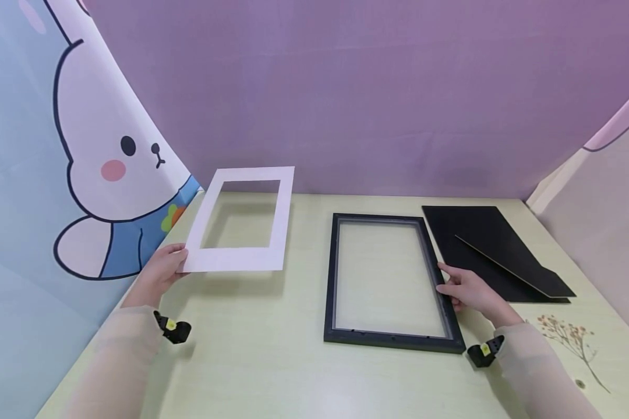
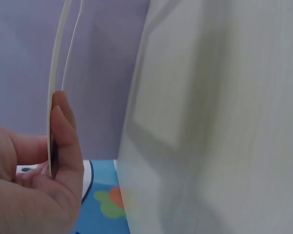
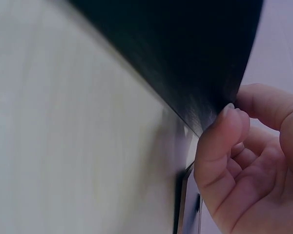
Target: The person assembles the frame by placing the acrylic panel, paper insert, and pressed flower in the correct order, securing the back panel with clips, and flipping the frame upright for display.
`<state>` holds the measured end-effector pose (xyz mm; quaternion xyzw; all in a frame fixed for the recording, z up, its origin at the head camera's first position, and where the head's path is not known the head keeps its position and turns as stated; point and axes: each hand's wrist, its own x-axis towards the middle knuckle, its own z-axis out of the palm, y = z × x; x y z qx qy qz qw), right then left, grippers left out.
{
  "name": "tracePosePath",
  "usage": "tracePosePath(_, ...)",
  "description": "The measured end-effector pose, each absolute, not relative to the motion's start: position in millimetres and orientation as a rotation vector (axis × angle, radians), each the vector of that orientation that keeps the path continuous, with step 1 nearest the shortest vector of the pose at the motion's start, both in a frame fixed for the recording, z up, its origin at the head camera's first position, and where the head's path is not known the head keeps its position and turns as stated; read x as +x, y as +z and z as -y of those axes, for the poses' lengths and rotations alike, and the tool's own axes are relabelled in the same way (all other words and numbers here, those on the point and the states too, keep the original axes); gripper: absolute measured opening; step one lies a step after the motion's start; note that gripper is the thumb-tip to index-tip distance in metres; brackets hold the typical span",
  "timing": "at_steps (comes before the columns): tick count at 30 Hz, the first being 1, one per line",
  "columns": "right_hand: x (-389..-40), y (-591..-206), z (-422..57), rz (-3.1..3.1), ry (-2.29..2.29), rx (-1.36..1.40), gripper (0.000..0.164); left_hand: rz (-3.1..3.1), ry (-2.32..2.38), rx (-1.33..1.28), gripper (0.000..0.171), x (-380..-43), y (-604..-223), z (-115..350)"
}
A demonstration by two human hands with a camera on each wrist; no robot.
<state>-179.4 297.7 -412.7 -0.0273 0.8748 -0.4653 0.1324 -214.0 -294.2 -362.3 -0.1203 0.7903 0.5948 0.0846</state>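
Observation:
My left hand point(image 1: 159, 269) pinches the lower left corner of a white picture mat point(image 1: 241, 259), a flat card with a rectangular window. The card is held above the table, seen almost edge-on between thumb and fingers in the left wrist view. To the right lies a black picture frame point(image 1: 393, 340), upright to me in its long direction. The right hand point(image 1: 469, 291) grips that frame's right side with thumb and fingers. In the right wrist view, the dark side of the frame point(image 3: 185, 53) fills the top, pinched at its far end.
Beyond the frame on the right lie black boards point(image 1: 461, 224), one tilted across another. A dried flower sprig point(image 1: 571, 337) and a small round piece point(image 1: 579, 384) lie at the right front. Purple cloth point(image 1: 367, 105) hangs behind the pale table point(image 1: 272, 361); bunny-print cloth point(image 1: 99, 192) hangs left.

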Motion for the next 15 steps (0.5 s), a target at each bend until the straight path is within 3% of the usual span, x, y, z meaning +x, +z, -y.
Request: tracePosePath(15,-179.0,-413.0,-297.9,-2.536,-1.368,-0.092,0.066,-2.362,1.852,-0.325,0.046,-221.7,-358.0,259.9)
